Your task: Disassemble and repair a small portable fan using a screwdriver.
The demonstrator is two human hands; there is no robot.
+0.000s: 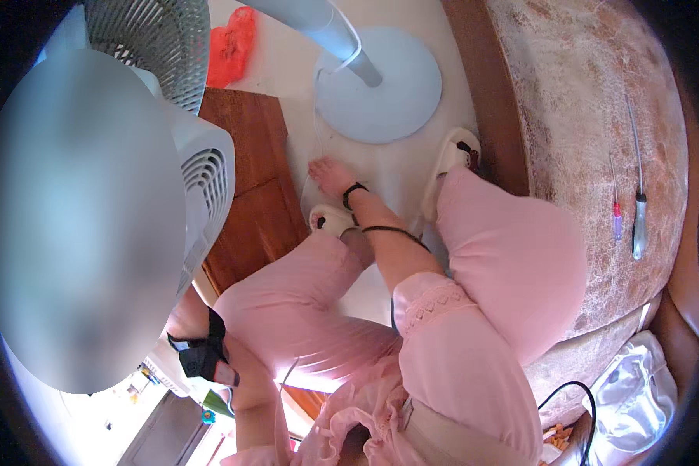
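My right hand [331, 177] reaches down between my knees, low by the floor and just beyond my left shoe [333, 221]. Its fingers look stretched out, with nothing visible in them. A thin white cord [316, 130] runs from the round pale-blue base [377, 116] down past that hand; contact cannot be made out. From the base a thick pole [318, 27] rises, tilted in the picture. At the left, my left hand [187, 314] is mostly hidden behind a large blurred oval, beside a white slatted plastic housing [210, 159]. A black strap device is on that wrist.
Two screwdrivers, one purple-and-red [617, 224] and one grey-handled [639, 227], lie on the worn sofa [567, 101] at right. A silvery bag [633, 388] sits lower right. A wooden cabinet [248, 194], grey grille [159, 46] and red plastic bag [231, 50] are at left.
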